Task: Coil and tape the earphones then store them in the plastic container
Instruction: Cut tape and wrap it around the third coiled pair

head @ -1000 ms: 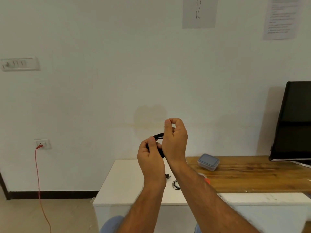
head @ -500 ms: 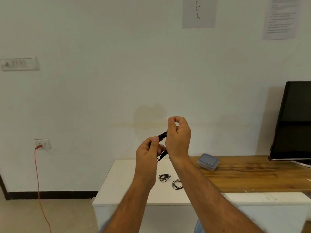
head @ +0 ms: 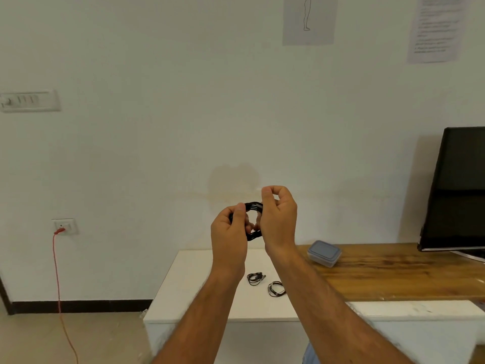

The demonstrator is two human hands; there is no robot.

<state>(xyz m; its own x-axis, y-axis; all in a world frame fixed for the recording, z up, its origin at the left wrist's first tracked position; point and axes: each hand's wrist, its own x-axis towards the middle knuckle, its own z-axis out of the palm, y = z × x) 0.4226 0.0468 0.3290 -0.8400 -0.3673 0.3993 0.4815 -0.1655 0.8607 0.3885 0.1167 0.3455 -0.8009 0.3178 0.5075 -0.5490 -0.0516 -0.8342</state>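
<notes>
Both my hands are raised in front of the wall, holding a black coil of earphones between them. My left hand pinches the coil's left side with thumb on top. My right hand grips its right side, fingers curled; whether it also holds tape I cannot tell. Two more coiled black earphones lie on the white table: one coil and another coil to its right. A clear plastic container with a grey-blue lid stands shut on the wooden top.
A wooden board covers the table's right part. A black monitor stands at the far right. A red cable hangs from a wall socket at the left down to the floor.
My hands have lowered slightly and the coil has turned so its loop faces me more openly. The two coils on the table have come into view below my wrists.
</notes>
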